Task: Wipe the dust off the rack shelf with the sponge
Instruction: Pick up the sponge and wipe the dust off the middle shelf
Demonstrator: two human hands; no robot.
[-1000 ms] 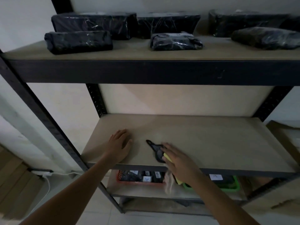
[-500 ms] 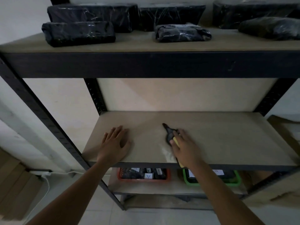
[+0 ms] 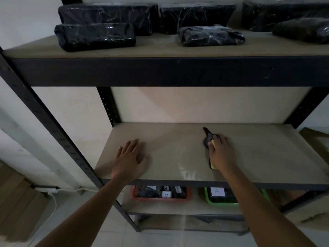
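On the middle rack shelf point(image 3: 258, 157), a beige board in a dark metal frame, both hands of the person are placed. Left hand point(image 3: 130, 157) lies flat near the front left corner, palm down, with the fingers straight and a little spread; it holds nothing. Right hand point(image 3: 219, 152) is further back, close to the middle of the board, and presses on the sponge point(image 3: 212, 164), with the fingers bent over it. Only a yellow edge of the sponge shows under the thumb side of the hand, and a dark part with a pointed end sticks out ahead of the fingertips. Black wrapped packages point(image 3: 95, 36) lie on the shelf above. Below, a red basket point(image 3: 161, 195) and a green basket point(image 3: 219, 196) stand side by side, both with paper labels.
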